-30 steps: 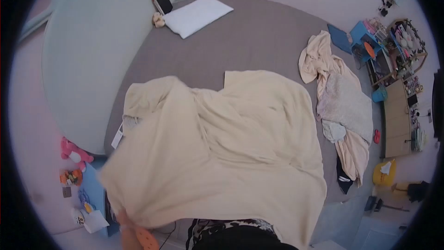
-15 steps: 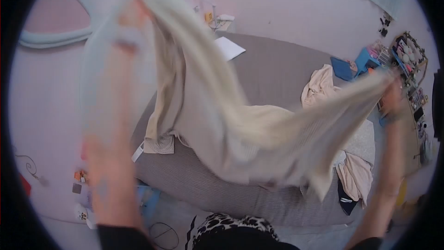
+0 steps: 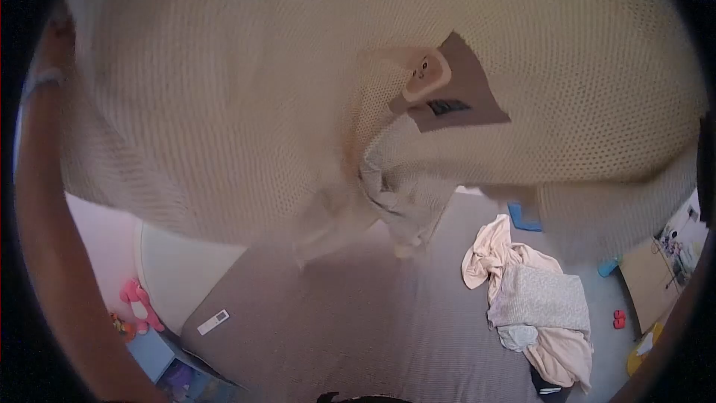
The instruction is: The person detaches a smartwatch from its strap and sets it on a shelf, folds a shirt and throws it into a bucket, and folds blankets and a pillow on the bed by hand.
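Observation:
A large beige knit blanket (image 3: pixel 224 89) is spread high in front of me and fills the upper view. It carries a brown patch (image 3: pixel 477 89) with a small bear face. At the far upper left, my left hand (image 3: pixel 60 41) is closed on the blanket's edge, its fingers partly in shadow. My right forearm (image 3: pixel 675 328) rises along the right side; the hand itself is hidden behind the blanket or outside the view. Below the raised cloth lies a bed with a brownish-grey ribbed cover (image 3: pixel 350 313).
On the bed's right side lies a pile of pale pink clothes (image 3: pixel 559 351) with a folded light grey cloth (image 3: pixel 548 297). A white remote (image 3: pixel 214 322) rests on the left. Beyond the bed are a pink plush toy (image 3: pixel 139 302), a blue box (image 3: pixel 525 216) and red slippers (image 3: pixel 619 319).
The blanket has swung upward and opened out, now covering the upper view. My left hand has moved to the far left; my right hand has gone from sight.

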`<move>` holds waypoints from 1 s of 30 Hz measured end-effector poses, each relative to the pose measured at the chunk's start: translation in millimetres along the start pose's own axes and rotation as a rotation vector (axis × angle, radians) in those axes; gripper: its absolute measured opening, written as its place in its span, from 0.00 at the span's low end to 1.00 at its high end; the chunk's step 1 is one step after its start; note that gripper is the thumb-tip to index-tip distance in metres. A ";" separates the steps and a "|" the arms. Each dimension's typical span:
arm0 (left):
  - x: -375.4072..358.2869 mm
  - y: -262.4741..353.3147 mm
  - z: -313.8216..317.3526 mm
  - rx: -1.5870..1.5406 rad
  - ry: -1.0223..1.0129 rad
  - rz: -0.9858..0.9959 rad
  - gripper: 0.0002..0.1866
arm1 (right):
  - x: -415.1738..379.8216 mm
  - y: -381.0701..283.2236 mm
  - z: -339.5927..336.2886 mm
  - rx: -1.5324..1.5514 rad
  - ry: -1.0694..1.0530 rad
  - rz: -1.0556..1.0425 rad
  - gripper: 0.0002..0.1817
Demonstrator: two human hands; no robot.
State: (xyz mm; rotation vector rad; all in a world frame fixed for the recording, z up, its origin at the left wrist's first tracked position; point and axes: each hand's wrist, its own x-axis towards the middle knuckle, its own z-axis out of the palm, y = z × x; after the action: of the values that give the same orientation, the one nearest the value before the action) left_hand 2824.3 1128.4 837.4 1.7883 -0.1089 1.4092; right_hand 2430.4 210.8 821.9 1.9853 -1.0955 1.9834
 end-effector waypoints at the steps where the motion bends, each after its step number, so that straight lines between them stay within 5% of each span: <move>1: -8.3 -16.6 -5.4 -0.058 -0.012 -0.054 0.21 | -2.5 8.4 2.6 -0.385 0.029 -0.263 0.21; 9: -92.8 -159.7 -54.0 -0.399 -0.065 -0.435 0.22 | -59.4 169.0 49.3 0.127 -0.301 0.053 0.21; 15: -217.5 -247.9 -61.6 -0.375 -0.191 -0.585 0.22 | -237.2 367.7 148.5 0.983 -0.649 0.608 0.22; 16: -249.4 -267.7 -60.3 -0.359 -0.245 -0.595 0.21 | -298.0 317.8 128.0 0.707 -0.562 0.488 0.19; 17: -279.5 -286.6 -60.7 -0.322 -0.261 -0.622 0.20 | -354.5 284.3 117.6 0.966 -0.535 0.778 0.17; 18: -313.4 -307.6 -65.6 -0.231 -0.252 -0.655 0.19 | -400.8 307.7 115.1 0.640 -0.698 0.422 0.17; 19: -347.1 -330.4 -74.2 -0.111 -0.240 -0.683 0.18 | -445.7 289.0 87.9 0.423 -0.730 0.516 0.19; 20: -379.3 -352.4 -85.0 0.024 -0.224 -0.710 0.18 | -482.7 277.7 67.1 1.085 -0.665 1.004 0.22; 21: -413.7 -368.1 -95.8 0.203 -0.220 -0.718 0.17 | -521.3 306.7 50.6 1.165 -0.669 1.336 0.23; 22: -441.0 -372.5 -102.8 0.434 -0.321 -0.650 0.17 | -557.9 318.7 37.2 1.033 -0.515 1.413 0.23; 23: -459.7 -300.1 -90.7 0.890 -0.653 -0.284 0.18 | -595.9 328.4 20.9 0.977 -0.496 1.342 0.22; 24: -482.4 -340.9 -106.2 0.683 -0.563 -0.402 0.19 | -598.8 267.3 -3.2 0.797 -0.437 1.393 0.21; 26: -523.1 -431.8 -129.6 0.571 -0.375 -0.505 0.23 | -655.1 295.2 -17.5 1.015 -0.543 1.609 0.16; 27: -529.9 -414.7 -108.1 0.441 -0.244 -0.716 0.26 | -682.3 300.8 -18.7 0.898 -0.498 1.623 0.14; 28: -529.7 -419.6 -108.9 0.667 -0.554 -0.479 0.28 | -707.6 299.7 -18.4 0.778 -0.447 1.637 0.13; 30: -526.6 -375.7 -52.8 0.811 -0.786 -0.544 0.25 | -746.9 280.0 -18.0 0.750 -0.505 1.819 0.11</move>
State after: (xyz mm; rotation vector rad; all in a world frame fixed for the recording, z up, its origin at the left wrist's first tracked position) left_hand 2791.2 1190.9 192.3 2.6726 0.5773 0.2888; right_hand 2353.0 310.2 34.1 1.6756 -3.6420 2.7025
